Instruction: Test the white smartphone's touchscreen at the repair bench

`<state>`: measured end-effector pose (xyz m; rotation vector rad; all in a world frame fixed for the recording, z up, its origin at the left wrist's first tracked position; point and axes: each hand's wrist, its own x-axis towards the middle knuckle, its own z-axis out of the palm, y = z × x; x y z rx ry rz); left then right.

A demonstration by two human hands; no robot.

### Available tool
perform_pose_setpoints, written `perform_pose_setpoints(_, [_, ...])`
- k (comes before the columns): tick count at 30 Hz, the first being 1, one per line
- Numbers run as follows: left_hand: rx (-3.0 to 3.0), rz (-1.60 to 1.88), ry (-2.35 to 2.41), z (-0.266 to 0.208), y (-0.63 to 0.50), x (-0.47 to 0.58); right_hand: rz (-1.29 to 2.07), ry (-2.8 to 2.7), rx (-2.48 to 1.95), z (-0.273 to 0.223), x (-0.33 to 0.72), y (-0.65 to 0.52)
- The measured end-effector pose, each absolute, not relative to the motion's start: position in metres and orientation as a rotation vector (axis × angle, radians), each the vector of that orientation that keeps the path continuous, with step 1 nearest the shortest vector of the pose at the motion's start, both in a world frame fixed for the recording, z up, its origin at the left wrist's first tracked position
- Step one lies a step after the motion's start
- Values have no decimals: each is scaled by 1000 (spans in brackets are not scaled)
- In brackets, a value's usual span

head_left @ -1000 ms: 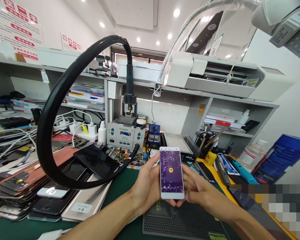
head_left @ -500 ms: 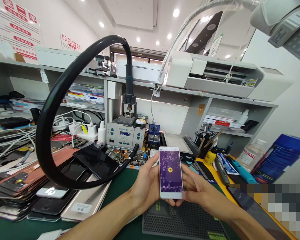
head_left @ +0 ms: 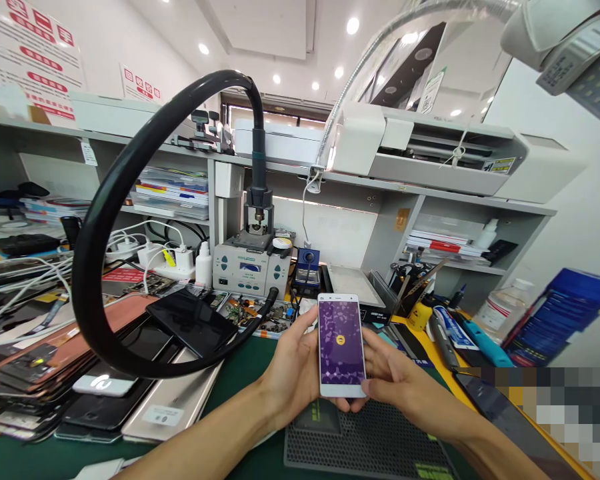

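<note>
A white smartphone (head_left: 341, 345) stands tilted up toward me, its lit screen purple with a small yellow emblem in the middle. My left hand (head_left: 296, 363) is closed around its left edge, with the fingers partly hidden behind it. From the other side my right hand (head_left: 393, 373) grips it too, the thumb lying at the lower right corner of the front. Below both hands lies a dark honeycomb-patterned mat (head_left: 370, 443) on the green work surface.
A hot air station (head_left: 247, 267) stands behind, its thick black hose (head_left: 83, 247) looping across the left. Several phones, including a gold one (head_left: 167, 407), are piled at left. Bottles, a tool holder and a blue package (head_left: 563, 317) line the right. A lamp (head_left: 550, 40) hangs upper right.
My right thumb has shifted slightly at the phone's lower right corner. The phone, its purple screen and my left hand look the same.
</note>
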<state>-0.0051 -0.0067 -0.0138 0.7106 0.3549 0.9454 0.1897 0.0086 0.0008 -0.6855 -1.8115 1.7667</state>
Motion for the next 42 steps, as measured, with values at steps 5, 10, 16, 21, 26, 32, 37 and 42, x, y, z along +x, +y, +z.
perform_pose_setpoints(5, [712, 951, 348, -15, -6, -5, 1778, -1807, -679, 1, 191, 8])
perform_pose_setpoints(10, [717, 949, 350, -14, -6, -5, 1804, -1764, -679, 1, 190, 9])
perform_pose_setpoints(16, [715, 953, 350, -17, -5, -5, 1753, -1830, -656, -3, 191, 11])
perform_pose_setpoints(21, [708, 948, 350, -18, -5, -4, 1783, -1813, -634, -2, 191, 10])
perform_pose_setpoints(26, [720, 947, 349, -16, -6, -5, 1788, -1802, -644, -2, 190, 11])
perform_pose_setpoints(32, [718, 947, 352, -15, -6, -5, 1789, -1799, -648, -1, 190, 11])
perform_pose_setpoints(37, [714, 947, 338, -17, -5, -5, 1775, -1792, -658, -1, 188, 7])
perform_pose_setpoints(42, [734, 953, 330, -19, -6, -4, 1650, -1778, -737, -3, 178, 0])
